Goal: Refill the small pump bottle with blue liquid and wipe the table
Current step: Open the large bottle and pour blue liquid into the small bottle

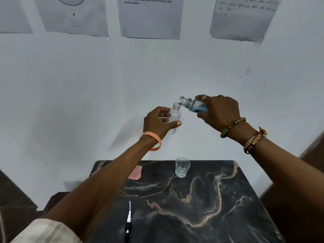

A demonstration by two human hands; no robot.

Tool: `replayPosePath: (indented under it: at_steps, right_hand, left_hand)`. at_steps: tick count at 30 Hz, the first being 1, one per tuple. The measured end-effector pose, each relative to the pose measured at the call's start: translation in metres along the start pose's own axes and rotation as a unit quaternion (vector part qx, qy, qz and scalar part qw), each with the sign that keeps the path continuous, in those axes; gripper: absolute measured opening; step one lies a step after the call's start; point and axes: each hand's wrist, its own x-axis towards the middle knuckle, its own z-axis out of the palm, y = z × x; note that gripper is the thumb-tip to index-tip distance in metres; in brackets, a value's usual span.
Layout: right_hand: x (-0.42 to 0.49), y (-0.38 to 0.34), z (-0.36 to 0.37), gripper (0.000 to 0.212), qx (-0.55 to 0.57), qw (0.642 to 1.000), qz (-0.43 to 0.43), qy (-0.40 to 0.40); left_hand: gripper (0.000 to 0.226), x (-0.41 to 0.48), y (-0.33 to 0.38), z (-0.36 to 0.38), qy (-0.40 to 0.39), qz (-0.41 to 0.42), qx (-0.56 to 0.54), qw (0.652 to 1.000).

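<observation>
1. Counted from left to right: four sheets of paper on the wall along the top of the frame, one pink square [135, 173], one pump head [128, 223], two bottles, one drinking glass [182, 167], and one dark marbled table [228, 199] filling the lower centre.
2. The pump head, black and white with a thin tube, lies on the table at lower left of centre. The pink square lies at the table's far left edge. The glass stands upright at the far edge, with clear liquid low inside.
3. The left hand [158, 122], at centre frame and raised above the table, curls its fingers and thumb round the small pump bottle [175, 116]. The bottle is clear, uncapped and nearly upright. An orange wristband [154, 139] circles that wrist.
4. The right hand [219, 111], just right of centre, grips the refill bottle [194, 106]. It is tilted, with its open mouth just above the small bottle's mouth, and has blue liquid inside. Whether any liquid is pouring cannot be told. That wrist wears a bead bracelet [231, 126] and thread bands [254, 142].
5. Writing: the third sheet [150, 18] reads "Wipe away any water stains on the countertop using cleaning supplies". The fourth sheet [243, 18] is handwritten and too blurred to read.
</observation>
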Motion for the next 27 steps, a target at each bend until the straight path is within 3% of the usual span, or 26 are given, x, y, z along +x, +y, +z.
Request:
replayPosePath:
  at_steps: [27]
  right_hand:
    - [0.0031,-0.0016,0.0057,0.051,-0.005,1.000,-0.003,-0.005]
  left_hand:
    - [0.052,0.0036,-0.0094,0.0029,0.002,-0.004,0.008,1.000]
